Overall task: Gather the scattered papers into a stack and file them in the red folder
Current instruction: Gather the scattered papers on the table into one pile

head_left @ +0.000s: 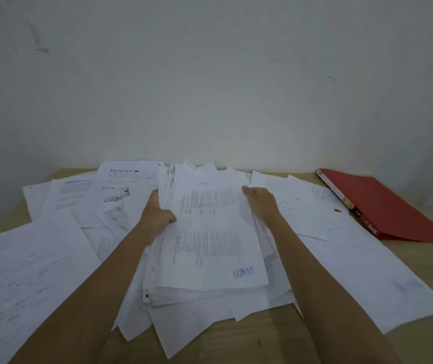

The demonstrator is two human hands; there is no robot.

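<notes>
A thick, uneven stack of printed papers [210, 232] lies in the middle of the wooden table. My left hand [156, 214] grips its left edge, thumb on top. My right hand [261, 202] holds the right edge, fingers curled over the sheets. More loose papers [26, 271] are spread out to the left, and further sheets [341, 245] lie to the right. The red folder [394, 211] lies closed at the far right of the table, spine toward the papers.
A white wall [210, 88] rises directly behind the table. Bare wooden table [270, 337] shows at the front between my arms and at the right near the folder. Sheets at the back left [128, 179] reach the wall.
</notes>
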